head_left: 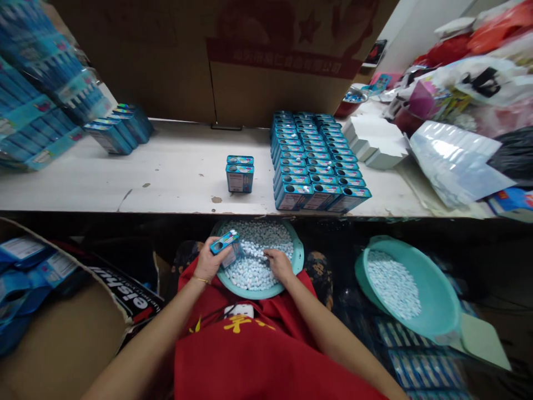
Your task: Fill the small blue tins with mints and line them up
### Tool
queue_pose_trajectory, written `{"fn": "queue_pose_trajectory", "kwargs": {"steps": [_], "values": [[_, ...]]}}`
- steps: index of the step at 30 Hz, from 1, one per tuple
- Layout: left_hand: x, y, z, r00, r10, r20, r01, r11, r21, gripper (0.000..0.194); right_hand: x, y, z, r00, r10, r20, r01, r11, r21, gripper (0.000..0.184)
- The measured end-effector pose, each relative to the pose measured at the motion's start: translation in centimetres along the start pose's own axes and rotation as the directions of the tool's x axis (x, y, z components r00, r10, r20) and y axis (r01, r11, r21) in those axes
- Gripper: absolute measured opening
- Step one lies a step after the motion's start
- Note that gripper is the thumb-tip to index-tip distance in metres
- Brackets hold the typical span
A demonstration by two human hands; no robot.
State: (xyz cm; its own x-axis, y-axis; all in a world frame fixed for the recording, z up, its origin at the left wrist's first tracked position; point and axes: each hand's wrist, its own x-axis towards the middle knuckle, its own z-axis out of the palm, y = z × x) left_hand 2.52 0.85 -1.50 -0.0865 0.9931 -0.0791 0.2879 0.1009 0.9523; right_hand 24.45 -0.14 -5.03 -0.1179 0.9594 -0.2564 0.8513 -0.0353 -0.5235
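Note:
A small blue box (226,241) with a dark round opening in its top is gripped in my left hand (207,262). I hold it tilted over the left side of a turquoise basin (298,253). Small white and pale blue pellets, candy-like (250,272), fill much of the basin, which sits in my lap. My right hand (280,264) is over the pellets at the basin's right side, its fingers pinched together. What lies between those fingertips is too small to make out.
Two blue boxes (240,176) stand on the white shelf (179,172), left of a block of packed rows (320,161). More boxes (120,129) and wrapped stacks are at left. A second basin (433,289) with pellets sits lower right. An open carton (62,333) lies lower left.

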Motion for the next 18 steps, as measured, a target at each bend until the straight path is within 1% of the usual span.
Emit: {"fn": "queue_pose_trajectory", "kwargs": {"steps": [2,4,6,8,10,13,16,18], "values": [[-0.1,0.6,-0.9,0.998,0.041,-0.039,-0.038,0.997,0.062,0.035,-0.5,0.6,-1.6,1.000,-0.021,-0.023,0.022,0.998,0.055,0.032],[-0.2,0.8,-1.3,0.995,0.090,-0.048,-0.083,0.989,0.121,0.034,-1.1,0.5,-3.5,0.997,-0.064,-0.034,0.067,0.993,0.101,0.031],[-0.4,0.9,-1.1,0.990,0.137,-0.030,-0.130,0.979,0.160,0.033,-1.7,-0.2,-5.6,0.992,-0.121,-0.038,0.125,0.984,0.126,0.032],[-0.6,0.8,-0.5,0.985,0.171,0.012,-0.170,0.968,0.187,0.033,-2.3,-1.5,-7.8,0.985,-0.169,-0.035,0.171,0.980,0.105,0.033],[-0.8,0.6,0.3,0.980,0.188,0.065,-0.197,0.958,0.208,0.034,-2.8,-3.3,-9.7,0.981,-0.196,0.001,0.196,0.981,0.010,0.034],[-1.1,0.5,1.1,0.974,0.189,0.126,-0.215,0.946,0.244,0.037,-3.1,-6.5,-11.6,0.977,-0.185,0.104,0.204,0.954,-0.222,0.033],[-1.3,0.3,1.5,0.972,0.185,0.144,-0.219,0.936,0.276,0.040,-3.3,-9.9,-12.2,0.975,-0.145,0.168,0.206,0.874,-0.441,0.030],[-1.3,0.1,1.6,0.971,0.185,0.150,-0.221,0.934,0.281,0.041,-3.5,-11.8,-12.1,0.973,-0.143,0.180,0.219,0.816,-0.535,0.028]]}}
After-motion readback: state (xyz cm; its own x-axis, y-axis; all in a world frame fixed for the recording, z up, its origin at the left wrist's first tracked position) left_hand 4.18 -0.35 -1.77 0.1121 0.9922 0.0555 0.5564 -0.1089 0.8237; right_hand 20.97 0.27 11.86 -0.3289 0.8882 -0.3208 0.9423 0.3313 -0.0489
